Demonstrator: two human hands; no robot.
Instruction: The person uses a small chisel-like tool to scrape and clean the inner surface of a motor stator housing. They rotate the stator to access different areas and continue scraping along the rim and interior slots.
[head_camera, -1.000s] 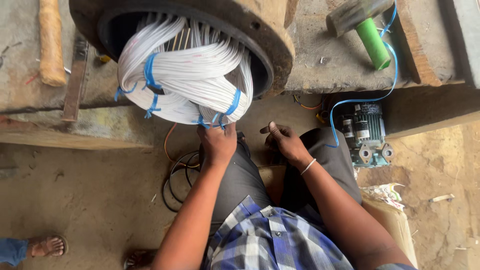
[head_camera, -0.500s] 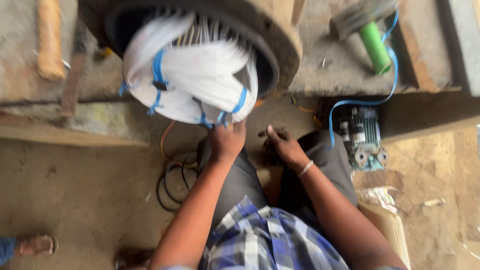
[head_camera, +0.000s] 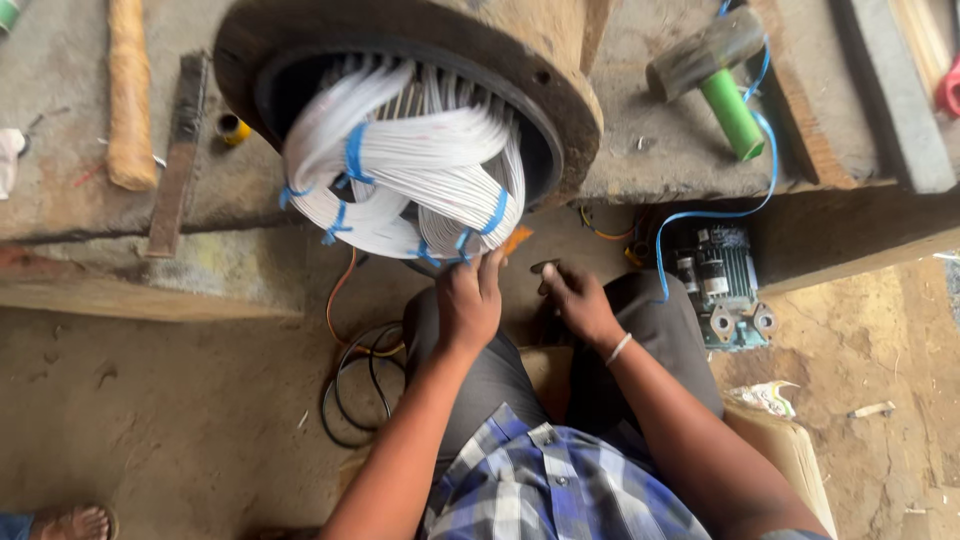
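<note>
I am sitting before the big dark round housing (head_camera: 560, 90), which is lying on its side at the front edge of the workbench (head_camera: 640, 170), its open mouth facing me. A thick white bundle of winding coils (head_camera: 410, 170) is spilling out of that mouth and hanging past the bench's front edge, tied at intervals with blue bands (head_camera: 353, 152). My left hand (head_camera: 468, 300) is reaching up to the lowest loop of the coils, fingers curled and touching a blue band there; I cannot tell whether I am pinching it or only pressing on it. My right hand (head_camera: 578, 300) is resting just beside the left, lower, over my knee, its fingers closing loosely around a small dark tool that is too hidden to make out. A hammer with a green handle (head_camera: 722, 85) is lying toward the bench's right end, a blue cable (head_camera: 700, 213) looping off the front edge to a small motor (head_camera: 722, 285) below. Near the left end a long wooden stick (head_camera: 128, 95) and a flat file (head_camera: 180, 150) are lying side by side.
</note>
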